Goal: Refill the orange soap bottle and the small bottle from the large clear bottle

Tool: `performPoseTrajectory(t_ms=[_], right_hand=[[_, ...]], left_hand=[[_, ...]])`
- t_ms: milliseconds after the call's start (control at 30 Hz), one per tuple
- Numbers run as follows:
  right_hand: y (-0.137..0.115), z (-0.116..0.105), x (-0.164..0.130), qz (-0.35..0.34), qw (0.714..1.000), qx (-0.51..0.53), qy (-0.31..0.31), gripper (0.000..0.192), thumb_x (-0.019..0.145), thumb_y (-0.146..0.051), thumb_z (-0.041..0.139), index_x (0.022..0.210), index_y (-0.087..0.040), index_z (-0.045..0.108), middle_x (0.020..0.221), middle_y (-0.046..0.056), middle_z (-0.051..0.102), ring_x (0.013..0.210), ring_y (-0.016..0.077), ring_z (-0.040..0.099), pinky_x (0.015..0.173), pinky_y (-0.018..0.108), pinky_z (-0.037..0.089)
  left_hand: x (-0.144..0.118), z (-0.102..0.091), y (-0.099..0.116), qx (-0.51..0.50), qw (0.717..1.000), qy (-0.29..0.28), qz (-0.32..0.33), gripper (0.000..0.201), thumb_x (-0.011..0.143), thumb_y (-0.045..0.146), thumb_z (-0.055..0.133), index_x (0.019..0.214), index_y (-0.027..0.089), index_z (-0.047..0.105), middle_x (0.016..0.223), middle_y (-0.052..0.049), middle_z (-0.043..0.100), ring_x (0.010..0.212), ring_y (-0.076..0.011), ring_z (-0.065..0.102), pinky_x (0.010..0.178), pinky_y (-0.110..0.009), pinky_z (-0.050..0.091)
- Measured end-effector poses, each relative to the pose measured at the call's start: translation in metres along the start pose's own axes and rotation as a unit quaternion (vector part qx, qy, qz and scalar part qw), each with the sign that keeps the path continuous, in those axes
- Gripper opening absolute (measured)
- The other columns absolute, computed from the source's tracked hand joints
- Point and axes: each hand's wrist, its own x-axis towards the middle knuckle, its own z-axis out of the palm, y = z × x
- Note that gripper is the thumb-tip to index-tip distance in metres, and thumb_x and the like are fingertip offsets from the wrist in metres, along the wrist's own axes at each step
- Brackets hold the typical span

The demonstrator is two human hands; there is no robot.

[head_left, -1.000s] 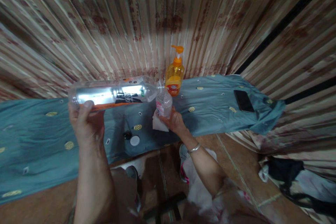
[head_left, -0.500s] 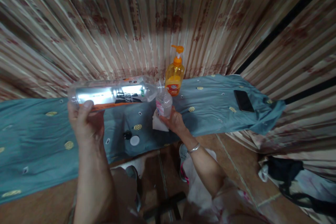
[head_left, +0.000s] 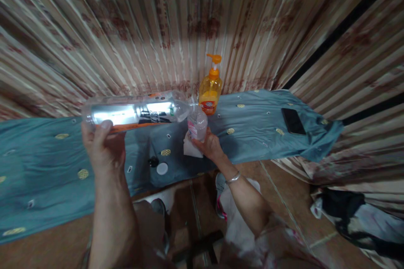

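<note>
My left hand [head_left: 107, 147] is closed around the base of a large clear plastic bottle [head_left: 135, 111] with a silver and orange label. That bottle lies tilted nearly level, its neck pointing right at the mouth of a small clear bottle [head_left: 197, 124] with pink print. Whether liquid flows between them I cannot tell. My right hand [head_left: 211, 145] grips the small bottle from its right side, above a white folded tissue [head_left: 192, 147]. Just behind stands an orange pump bottle [head_left: 210, 94]. A black cap [head_left: 153, 162] and a white round lid [head_left: 162, 168] rest on the cloth in front.
A teal cloth with pineapple prints [head_left: 252, 134] covers the long narrow surface. Toward its right end lies a black phone [head_left: 293, 121]. Pleated curtains [head_left: 142, 29] hang behind. Dark and pale fabric [head_left: 356, 214] is heaped at lower right.
</note>
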Motion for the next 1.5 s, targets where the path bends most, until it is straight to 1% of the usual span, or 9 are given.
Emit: performPoseTrajectory(t_ms=[200,467,600,800,933,1033,1133,1333,1500], right_hand=[[0.001,0.0,0.001,0.02,1.0,0.009,-0.017,0.058,0.099,-0.039,0.08,0.148,-0.016,0.06,0.107,0.016,0.085,0.1,0.0271,0.085,0.087,0.035,0.066],[0.0,0.007,0.002,0.021,1.0,0.009,-0.008,0.065,0.097,-0.036,0.082,0.153,-0.016,0.058,0.11,0.017,0.085,0.105,0.0304,0.085,0.092,0.041,0.069],[0.003,0.006,0.002,0.007,1.0,0.027,-0.008,0.063,0.098,-0.037,0.08,0.153,-0.017,0.058,0.108,0.016,0.085,0.103,0.0312,0.085,0.09,0.044,0.07],[0.004,0.003,0.001,0.017,0.999,0.042,-0.008,0.061,0.097,-0.036,0.08,0.151,-0.017,0.059,0.108,0.017,0.085,0.103,0.031,0.084,0.09,0.044,0.068],[0.003,0.002,0.001,0.019,0.998,0.052,-0.016,0.058,0.098,-0.037,0.08,0.148,-0.016,0.059,0.111,0.018,0.085,0.105,0.031,0.084,0.092,0.043,0.068],[0.004,0.005,0.001,0.016,0.998,0.055,-0.005,0.058,0.097,-0.035,0.081,0.147,-0.016,0.06,0.112,0.019,0.085,0.104,0.0312,0.084,0.09,0.044,0.069],[0.006,0.009,0.002,0.009,0.999,0.04,0.009,0.063,0.096,-0.035,0.083,0.151,-0.015,0.059,0.109,0.018,0.085,0.102,0.0312,0.084,0.089,0.043,0.069],[0.011,0.014,0.003,-0.008,1.0,0.011,0.006,0.072,0.097,-0.039,0.082,0.159,-0.014,0.053,0.108,0.018,0.085,0.097,0.0309,0.083,0.084,0.042,0.068],[0.007,0.006,0.001,-0.005,1.0,0.021,0.005,0.064,0.097,-0.041,0.082,0.152,-0.017,0.058,0.106,0.016,0.085,0.095,0.0298,0.084,0.084,0.041,0.067]], left_hand=[[0.001,0.0,0.0,0.007,1.0,-0.009,0.004,0.08,0.049,0.033,0.095,0.126,0.04,0.075,0.126,-0.001,0.076,0.125,-0.0312,0.07,0.108,-0.049,0.06],[0.0,-0.001,0.0,0.002,1.0,-0.007,0.007,0.082,0.05,0.034,0.097,0.129,0.038,0.074,0.128,-0.003,0.076,0.125,-0.0314,0.071,0.106,-0.048,0.06],[0.0,0.001,0.0,0.005,1.0,-0.002,0.003,0.086,0.05,0.033,0.095,0.133,0.044,0.072,0.126,-0.001,0.077,0.124,-0.0313,0.071,0.106,-0.05,0.062],[0.001,0.001,0.0,-0.004,1.0,-0.005,0.005,0.084,0.05,0.03,0.095,0.13,0.041,0.072,0.114,-0.001,0.075,0.124,-0.0308,0.072,0.109,-0.05,0.062],[0.003,-0.001,-0.002,-0.011,1.0,-0.006,0.009,0.086,0.049,0.03,0.095,0.131,0.039,0.072,0.117,-0.001,0.076,0.124,-0.0309,0.072,0.109,-0.051,0.062],[0.003,-0.002,-0.003,-0.011,1.0,-0.004,0.007,0.087,0.048,0.031,0.095,0.132,0.04,0.072,0.119,0.0,0.076,0.125,-0.0302,0.072,0.109,-0.05,0.062],[0.003,-0.002,-0.003,-0.008,1.0,0.001,0.005,0.086,0.048,0.031,0.093,0.13,0.041,0.073,0.12,0.001,0.076,0.124,-0.0297,0.072,0.107,-0.047,0.062],[0.003,-0.001,-0.002,-0.002,1.0,-0.008,0.01,0.084,0.048,0.032,0.095,0.129,0.04,0.073,0.124,0.0,0.076,0.124,-0.0301,0.071,0.108,-0.047,0.061],[0.002,-0.001,-0.002,-0.005,1.0,-0.003,0.007,0.081,0.05,0.028,0.091,0.129,0.038,0.075,0.122,-0.001,0.077,0.122,-0.0297,0.072,0.107,-0.047,0.061]])
